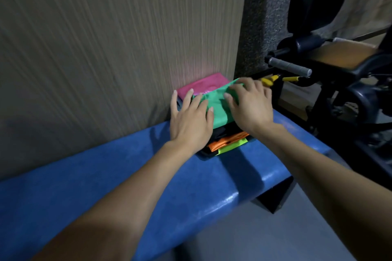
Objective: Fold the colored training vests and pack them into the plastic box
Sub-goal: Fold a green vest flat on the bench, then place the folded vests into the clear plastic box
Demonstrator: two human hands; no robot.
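Two hands, left [189, 122] and right [249, 104], press flat-fingered on one green vest [214, 101] atop stacked vests [229, 144] on the blue worktop [127, 176] against a wood-grain wall [106, 38].

— Where's the green vest [214, 103]?
— Crumpled on top of the stack, under both sets of fingers.
— And beneath?
— Black, orange vest [227, 141] and yellow vest [232, 148] folded below the palms.

Two bare forearms, no sleeves visible; left hand [189, 122] and right hand [250, 105] ungloved, without rings or wristwear
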